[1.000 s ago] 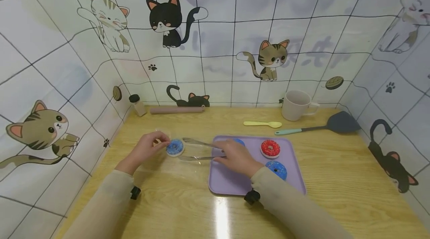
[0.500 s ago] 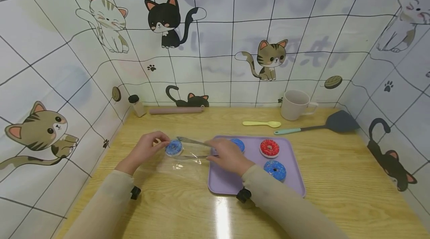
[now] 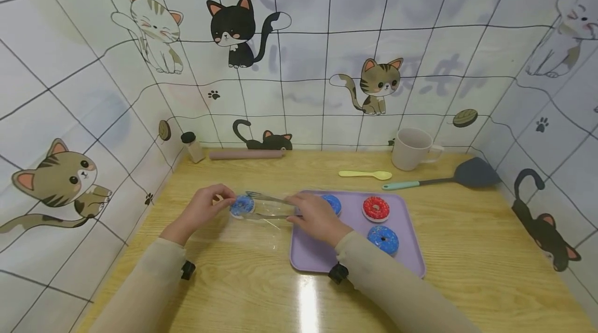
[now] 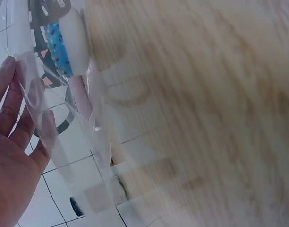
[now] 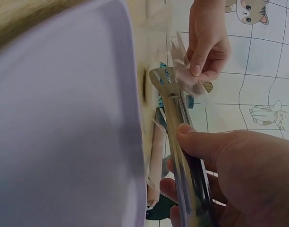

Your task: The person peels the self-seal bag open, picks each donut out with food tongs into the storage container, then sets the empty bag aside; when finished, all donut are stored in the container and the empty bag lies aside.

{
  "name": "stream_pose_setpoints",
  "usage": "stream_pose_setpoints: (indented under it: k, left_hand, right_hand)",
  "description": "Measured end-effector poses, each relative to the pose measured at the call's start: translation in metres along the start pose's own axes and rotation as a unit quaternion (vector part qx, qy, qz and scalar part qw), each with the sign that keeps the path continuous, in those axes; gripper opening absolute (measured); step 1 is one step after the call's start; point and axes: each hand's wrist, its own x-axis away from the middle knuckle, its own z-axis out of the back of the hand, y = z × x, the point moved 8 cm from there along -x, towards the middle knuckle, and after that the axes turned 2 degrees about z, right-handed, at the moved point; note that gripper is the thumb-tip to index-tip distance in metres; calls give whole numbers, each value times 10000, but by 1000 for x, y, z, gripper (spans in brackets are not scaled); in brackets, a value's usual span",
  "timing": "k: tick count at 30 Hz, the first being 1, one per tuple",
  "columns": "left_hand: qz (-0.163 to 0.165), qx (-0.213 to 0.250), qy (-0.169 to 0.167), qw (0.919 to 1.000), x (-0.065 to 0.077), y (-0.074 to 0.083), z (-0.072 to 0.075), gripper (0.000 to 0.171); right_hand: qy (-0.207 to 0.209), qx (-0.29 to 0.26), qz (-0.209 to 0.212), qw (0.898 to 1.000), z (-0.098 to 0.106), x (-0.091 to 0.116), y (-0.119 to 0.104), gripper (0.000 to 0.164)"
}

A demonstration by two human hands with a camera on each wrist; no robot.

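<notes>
My left hand (image 3: 201, 211) pinches the edge of a clear plastic bag (image 4: 59, 125) between thumb and fingers. At the bag's mouth is a blue sprinkled donut (image 3: 241, 204); its pale underside faces sideways in the left wrist view. Metal tongs (image 5: 172, 101) are in my right hand (image 3: 318, 216), thumb on one arm and fingers round the other. The tongs' tips reach over both sides of the donut in the head view. My right hand is above the left edge of a purple tray (image 3: 310, 257).
On the tray lie two blue donuts (image 3: 383, 240) and a red one (image 3: 376, 209). Behind stand a shaker (image 3: 193, 148), a rolling pin (image 3: 246, 154) and a mug (image 3: 411, 149). A yellow spoon (image 3: 365, 174) and a spatula (image 3: 474, 173) lie at the back right.
My right hand has moved left with the tongs, bringing their tips to the blue donut in the bag. The tongs' arms stand closer together. My left hand stays put.
</notes>
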Motion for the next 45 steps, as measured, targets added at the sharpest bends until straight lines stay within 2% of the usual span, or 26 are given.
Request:
stream_pose_setpoints:
  k: [10, 19, 27, 36, 45]
  left_hand:
    - [30, -20, 160, 9999, 1, -9, 1, 3]
    - [41, -54, 202, 9998, 5, -12, 3, 3]
    - [72, -74, 213, 9997, 7, -14, 4, 3]
    - [35, 114, 207, 9997, 9, -19, -4, 4]
    - [31, -136, 301, 9994, 9, -22, 7, 3]
  right_hand:
    - [169, 14, 128, 9998, 15, 19, 2, 49]
    - [308, 79, 224, 9992, 32, 49, 5, 49]
    - [535, -222, 239, 9980, 51, 78, 22, 53]
    - [838, -47, 183, 9963, 62, 114, 39, 54]
    - [1018, 23, 47, 9948, 76, 140, 50, 54]
